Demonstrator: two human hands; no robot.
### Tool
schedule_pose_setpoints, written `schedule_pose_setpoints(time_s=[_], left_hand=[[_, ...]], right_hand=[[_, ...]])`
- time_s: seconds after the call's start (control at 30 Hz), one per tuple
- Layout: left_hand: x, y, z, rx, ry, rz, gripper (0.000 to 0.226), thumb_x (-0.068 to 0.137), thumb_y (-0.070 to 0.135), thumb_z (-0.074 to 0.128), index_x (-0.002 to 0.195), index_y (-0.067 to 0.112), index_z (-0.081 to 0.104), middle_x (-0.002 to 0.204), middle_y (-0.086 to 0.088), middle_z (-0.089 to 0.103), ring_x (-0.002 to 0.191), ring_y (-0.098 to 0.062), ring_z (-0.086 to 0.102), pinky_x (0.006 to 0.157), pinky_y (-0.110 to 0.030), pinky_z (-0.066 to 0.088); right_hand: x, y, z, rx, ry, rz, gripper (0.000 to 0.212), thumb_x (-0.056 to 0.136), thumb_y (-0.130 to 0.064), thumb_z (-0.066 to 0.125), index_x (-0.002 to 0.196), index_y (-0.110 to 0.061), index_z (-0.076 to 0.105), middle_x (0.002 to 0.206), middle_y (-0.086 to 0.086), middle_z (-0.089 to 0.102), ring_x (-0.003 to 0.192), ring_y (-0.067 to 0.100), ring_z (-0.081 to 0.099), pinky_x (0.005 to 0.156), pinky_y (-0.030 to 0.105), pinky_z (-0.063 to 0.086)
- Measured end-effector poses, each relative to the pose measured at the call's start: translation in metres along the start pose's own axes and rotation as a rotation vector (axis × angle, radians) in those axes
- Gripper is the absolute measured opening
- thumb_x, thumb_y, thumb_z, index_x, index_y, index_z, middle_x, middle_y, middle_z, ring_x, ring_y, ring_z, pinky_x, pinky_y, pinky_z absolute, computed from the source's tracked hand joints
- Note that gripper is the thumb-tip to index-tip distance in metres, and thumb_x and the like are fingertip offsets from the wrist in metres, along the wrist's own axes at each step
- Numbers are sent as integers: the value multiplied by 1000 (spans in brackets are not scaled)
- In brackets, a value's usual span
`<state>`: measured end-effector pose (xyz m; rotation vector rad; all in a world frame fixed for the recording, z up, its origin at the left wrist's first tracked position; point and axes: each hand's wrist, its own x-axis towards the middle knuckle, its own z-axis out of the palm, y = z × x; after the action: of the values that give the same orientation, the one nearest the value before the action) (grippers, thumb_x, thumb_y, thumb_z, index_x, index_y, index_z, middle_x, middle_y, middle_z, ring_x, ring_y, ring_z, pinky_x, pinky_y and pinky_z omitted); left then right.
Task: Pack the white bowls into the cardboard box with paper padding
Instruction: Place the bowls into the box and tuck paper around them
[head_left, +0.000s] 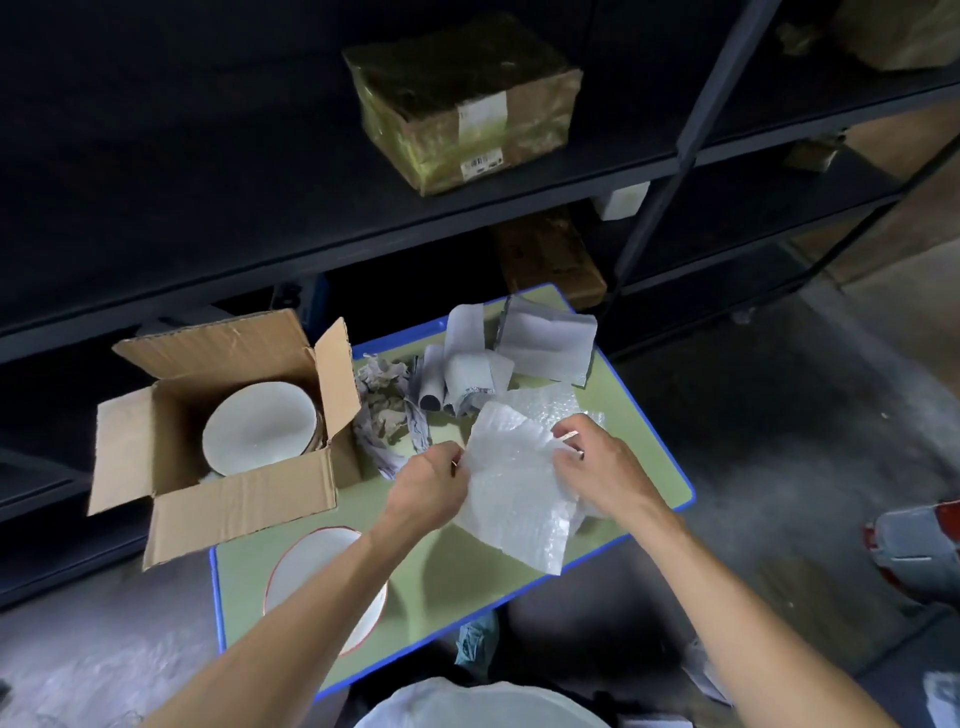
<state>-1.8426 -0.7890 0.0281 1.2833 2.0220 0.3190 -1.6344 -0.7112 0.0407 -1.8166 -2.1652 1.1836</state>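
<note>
An open cardboard box (244, 499) stands on the left end of a small green table (447, 571), flaps spread. A white bowl (260, 426) leans tilted inside it. A second white bowl with a red rim (306, 566) lies on the table near me, partly hidden under my left forearm. My left hand (431, 488) pinches the left edge of a white bubble-wrap sheet (514, 493). My right hand (597, 467) pinches its right edge. The sheet hangs between both hands above the table.
Crumpled grey paper (384, 410) lies beside the box. Rolled and folded white foam sheets (498, 353) cover the table's far end. Dark metal shelving (260, 234) rises behind, holding a taped carton (462, 98). Concrete floor (779, 415) lies to the right.
</note>
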Motion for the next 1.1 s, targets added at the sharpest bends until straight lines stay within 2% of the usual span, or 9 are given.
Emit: schedule_pose_setpoints(time_s=[0.07, 0.13, 0.2, 0.3, 0.43, 0.57, 0.67, 0.87, 1.1], left_hand=[[-12, -5, -5, 15, 40, 30, 19, 98, 24, 46, 83, 13, 50, 79, -5, 55, 78, -30, 55, 62, -32, 34], [-23, -9, -9, 11, 68, 66, 19, 98, 22, 46, 83, 13, 50, 78, -4, 56, 74, -28, 53, 61, -32, 33], [-35, -14, -11, 10, 97, 89, 19, 99, 22, 46, 82, 14, 49, 78, -5, 56, 75, -30, 56, 60, -32, 34], [-55, -27, -13, 19, 178, 84, 21, 100, 26, 44, 84, 15, 51, 82, -6, 60, 79, -32, 60, 63, -35, 41], [-87, -59, -14, 1, 275, 41, 27, 102, 29, 43, 114, 16, 63, 106, -6, 66, 89, -29, 65, 78, -40, 51], [-110, -94, -17, 78, 373, -74, 29, 100, 27, 44, 122, 20, 61, 109, -3, 62, 94, -25, 61, 79, -36, 48], [-119, -118, -20, 144, 404, -188, 31, 99, 26, 48, 128, 20, 54, 113, -3, 54, 98, -25, 56, 72, -35, 47], [-112, -147, -26, 266, 333, -368, 28, 99, 28, 49, 125, 18, 51, 113, -3, 47, 98, -24, 54, 63, -33, 45], [-104, -158, -29, 226, 248, -312, 28, 103, 21, 44, 130, 16, 52, 104, -11, 70, 90, -35, 66, 69, -37, 48]], right_hand=[[-1, -9, -1, -30, -85, -41, 16, 87, -29, 53, 94, -41, 60, 87, -16, 53, 83, 13, 54, 71, 28, 42], [-3, -23, 2, -97, -156, -92, 16, 85, -32, 55, 71, -27, 50, 69, -8, 45, 65, 15, 43, 57, 30, 33], [-4, -36, 9, -159, -222, -138, 22, 89, -32, 55, 75, -15, 51, 72, 1, 54, 64, 18, 48, 57, 34, 36], [-4, -51, 22, -229, -287, -190, 19, 92, -28, 52, 81, -12, 55, 79, 5, 62, 72, 23, 56, 63, 35, 44], [-2, -65, 39, -283, -310, -220, 19, 95, -28, 51, 82, -14, 52, 83, 6, 61, 75, 23, 58, 67, 36, 47], [2, -74, 52, -281, -345, -243, 23, 100, -31, 49, 78, -23, 47, 80, -2, 56, 68, 13, 52, 59, 30, 40], [6, -80, 61, -266, -362, -232, 20, 99, -30, 47, 81, -22, 51, 80, -1, 58, 68, 15, 51, 58, 30, 37], [7, -81, 71, -309, -327, -220, 21, 101, -28, 45, 95, -13, 58, 87, 6, 64, 80, 25, 62, 70, 37, 50], [9, -74, 75, -295, -307, -182, 20, 99, -28, 43, 91, -18, 58, 80, 1, 63, 66, 17, 58, 54, 29, 39]])
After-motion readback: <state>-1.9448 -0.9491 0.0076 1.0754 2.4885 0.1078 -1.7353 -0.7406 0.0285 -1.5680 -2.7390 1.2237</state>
